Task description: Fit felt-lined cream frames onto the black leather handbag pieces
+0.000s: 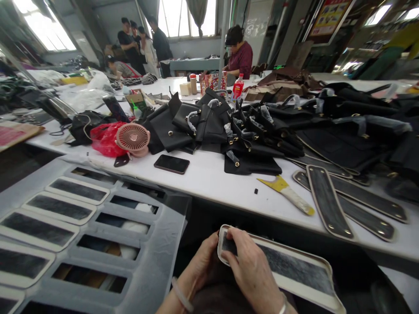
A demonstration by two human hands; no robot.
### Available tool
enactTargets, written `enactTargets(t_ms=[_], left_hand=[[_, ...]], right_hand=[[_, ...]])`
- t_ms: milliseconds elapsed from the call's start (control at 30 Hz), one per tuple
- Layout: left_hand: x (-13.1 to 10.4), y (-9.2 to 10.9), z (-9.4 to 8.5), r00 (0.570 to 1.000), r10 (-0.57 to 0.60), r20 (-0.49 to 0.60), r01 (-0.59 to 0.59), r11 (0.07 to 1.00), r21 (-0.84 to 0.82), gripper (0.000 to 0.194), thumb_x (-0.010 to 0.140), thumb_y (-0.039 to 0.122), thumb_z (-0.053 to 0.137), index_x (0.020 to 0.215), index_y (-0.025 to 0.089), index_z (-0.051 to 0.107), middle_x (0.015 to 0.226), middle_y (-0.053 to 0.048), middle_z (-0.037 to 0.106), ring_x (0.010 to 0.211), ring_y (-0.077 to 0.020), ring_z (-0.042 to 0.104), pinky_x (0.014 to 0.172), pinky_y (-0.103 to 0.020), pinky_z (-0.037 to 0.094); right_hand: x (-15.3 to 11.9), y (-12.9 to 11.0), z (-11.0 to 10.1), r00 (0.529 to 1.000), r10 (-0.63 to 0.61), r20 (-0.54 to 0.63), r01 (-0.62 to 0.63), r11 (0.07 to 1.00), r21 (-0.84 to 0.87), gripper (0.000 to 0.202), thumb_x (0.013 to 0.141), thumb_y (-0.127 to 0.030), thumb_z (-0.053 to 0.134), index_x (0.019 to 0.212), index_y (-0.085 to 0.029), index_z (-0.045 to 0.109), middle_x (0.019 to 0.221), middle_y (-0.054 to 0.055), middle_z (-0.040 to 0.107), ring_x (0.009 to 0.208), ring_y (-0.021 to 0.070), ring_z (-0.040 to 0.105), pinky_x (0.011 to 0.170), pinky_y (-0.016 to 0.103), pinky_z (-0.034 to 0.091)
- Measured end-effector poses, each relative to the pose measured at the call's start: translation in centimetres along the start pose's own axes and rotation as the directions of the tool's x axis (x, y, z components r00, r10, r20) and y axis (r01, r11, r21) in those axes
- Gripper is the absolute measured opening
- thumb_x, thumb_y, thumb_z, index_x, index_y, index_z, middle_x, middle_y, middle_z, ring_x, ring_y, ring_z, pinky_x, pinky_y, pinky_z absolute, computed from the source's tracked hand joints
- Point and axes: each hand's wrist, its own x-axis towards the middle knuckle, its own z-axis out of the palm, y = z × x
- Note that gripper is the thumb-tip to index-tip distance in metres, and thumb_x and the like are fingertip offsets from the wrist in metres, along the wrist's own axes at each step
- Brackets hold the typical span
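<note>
A person sits at a long white table in a workshop, both hands low in the near foreground. The left hand curls under the near-left end of a flat, dark strip with a pale rim, fingers closed around something dark beneath it; exactly what cannot be seen. The right hand lies on top of the same end, fingers bent and pressing the pale edge down. The strip rests across the lap, running away to the right, below the table edge.

To the left stands a grey rack with slots, several holding similar strips. On the table lie more strips at right, a yellow scraper, a phone, a pink fan, and a heap of black bags. Far off, a seated person works and others stand by a window.

Judging from the grip, the edge work would go best with the left hand steadying the end firmly while the right thumb and fingers press evenly along the rim, corner first.
</note>
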Motion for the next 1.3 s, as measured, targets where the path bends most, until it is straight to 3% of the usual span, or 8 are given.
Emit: enactTargets(t_ms=[200, 633, 900, 1100, 1200, 1300], left_hand=[[-0.1, -0.1, 0.0, 0.998, 0.047, -0.046, -0.043, 0.995, 0.085, 0.035, 0.079, 0.042, 0.069, 0.099, 0.013, 0.073, 0.096, -0.007, 0.07, 0.091, -0.0204, 0.059, 0.084, -0.028, 0.043], [0.1, -0.8, 0.2, 0.984, 0.086, -0.156, -0.063, 0.987, 0.147, 0.039, 0.079, 0.048, 0.067, 0.093, 0.012, 0.072, 0.088, -0.007, 0.068, 0.085, -0.0205, 0.058, 0.082, -0.031, 0.043], [0.1, -1.2, -0.6, 0.966, 0.169, -0.198, -0.11, 0.954, 0.277, 0.036, 0.085, 0.045, 0.06, 0.09, 0.01, 0.068, 0.084, -0.005, 0.062, 0.082, -0.0169, 0.053, 0.081, -0.029, 0.042], [0.1, -0.3, 0.4, 0.955, 0.268, -0.126, -0.178, 0.858, 0.482, 0.03, 0.088, 0.04, 0.056, 0.095, 0.014, 0.069, 0.096, -0.005, 0.067, 0.095, -0.0205, 0.057, 0.091, -0.032, 0.043], [0.0, 0.5, 0.9, 0.952, 0.29, -0.093, -0.185, 0.794, 0.578, 0.033, 0.087, 0.039, 0.058, 0.106, 0.014, 0.07, 0.106, -0.007, 0.07, 0.106, -0.0252, 0.057, 0.098, -0.035, 0.041], [0.1, 1.2, 1.0, 0.943, 0.304, -0.133, -0.152, 0.751, 0.643, 0.043, 0.084, 0.038, 0.062, 0.12, 0.014, 0.066, 0.118, -0.009, 0.068, 0.117, -0.0278, 0.055, 0.105, -0.037, 0.037]], right_hand=[[-0.1, 0.2, 0.0, 1.0, -0.006, -0.013, 0.006, 1.0, 0.019, 0.04, 0.076, 0.0, 0.057, 0.105, -0.025, 0.046, 0.098, 0.006, 0.064, 0.092, 0.0265, 0.063, 0.077, 0.039, 0.053], [-0.2, 0.6, 0.2, 0.998, -0.042, -0.043, 0.043, 0.999, 0.023, 0.043, 0.077, 0.001, 0.054, 0.111, -0.024, 0.044, 0.101, 0.007, 0.065, 0.093, 0.0278, 0.064, 0.077, 0.041, 0.055], [-0.6, 1.0, 0.8, 0.993, -0.076, -0.095, 0.078, 0.997, 0.019, 0.045, 0.079, 0.001, 0.047, 0.118, -0.021, 0.044, 0.102, 0.008, 0.065, 0.093, 0.0276, 0.064, 0.078, 0.042, 0.056], [-0.7, 1.3, 1.0, 0.994, -0.08, -0.074, 0.083, 0.996, 0.045, 0.046, 0.08, 0.0, 0.046, 0.121, -0.021, 0.044, 0.103, 0.009, 0.064, 0.095, 0.0271, 0.063, 0.079, 0.041, 0.055], [-0.7, 0.9, 0.8, 0.998, -0.023, -0.066, 0.029, 0.994, 0.102, 0.043, 0.081, 0.0, 0.045, 0.118, -0.021, 0.046, 0.101, 0.009, 0.064, 0.095, 0.0273, 0.062, 0.081, 0.043, 0.054], [-0.5, 0.6, 0.3, 0.997, 0.054, -0.052, -0.044, 0.982, 0.186, 0.035, 0.082, -0.003, 0.044, 0.112, -0.021, 0.049, 0.103, 0.01, 0.064, 0.099, 0.0284, 0.061, 0.083, 0.046, 0.052]])
